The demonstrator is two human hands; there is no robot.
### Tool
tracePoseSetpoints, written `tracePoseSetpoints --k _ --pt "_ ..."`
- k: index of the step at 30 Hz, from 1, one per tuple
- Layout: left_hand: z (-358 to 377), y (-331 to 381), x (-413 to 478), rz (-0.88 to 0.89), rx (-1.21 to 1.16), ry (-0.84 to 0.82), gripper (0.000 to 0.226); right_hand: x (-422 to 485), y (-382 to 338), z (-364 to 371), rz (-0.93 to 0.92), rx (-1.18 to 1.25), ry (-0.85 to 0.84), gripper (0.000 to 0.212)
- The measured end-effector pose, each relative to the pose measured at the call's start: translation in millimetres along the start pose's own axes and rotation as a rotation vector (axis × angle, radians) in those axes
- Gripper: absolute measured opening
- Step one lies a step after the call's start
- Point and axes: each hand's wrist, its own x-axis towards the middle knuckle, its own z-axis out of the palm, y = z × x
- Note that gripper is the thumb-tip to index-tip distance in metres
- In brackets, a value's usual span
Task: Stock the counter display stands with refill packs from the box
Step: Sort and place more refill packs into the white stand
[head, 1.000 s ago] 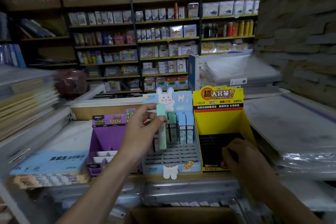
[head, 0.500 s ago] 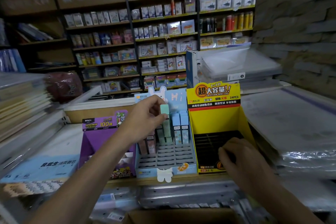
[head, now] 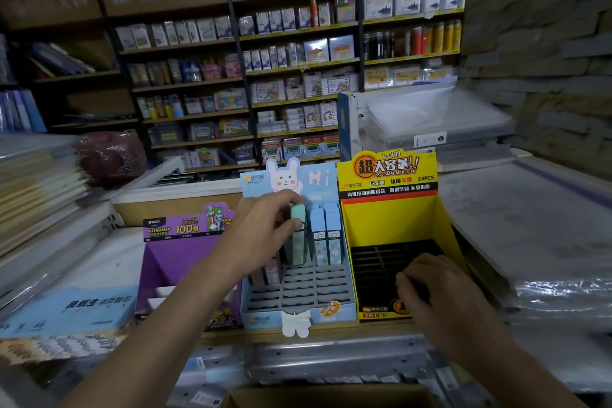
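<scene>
Mint-green slim refill pack [head: 298, 235] is pinched at its top by the left hand [head: 265, 228], at the back row of the pale blue cardboard display stand [head: 261, 320]. This stand is placed on a wooden counter [head: 344, 330], between a purple cardboard stand [head: 172, 258] and a yellow cardboard stand [head: 390, 225]. Stocked shop shelves [head: 298, 63] are seen behind. The right hand [head: 437, 288] is curled at the yellow stand's front, and its hold cannot be told. The pack is kept upright, long axis vertical.
</scene>
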Motion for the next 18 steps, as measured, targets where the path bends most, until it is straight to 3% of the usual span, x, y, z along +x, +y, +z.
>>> tracePoseSetpoints --k 18 --pt "9.9 0.6 -3.6 0.115 0.260 0.119 0.022 -1.6 -3.2 -1.5 -0.012 -0.014 0.010 0.025"
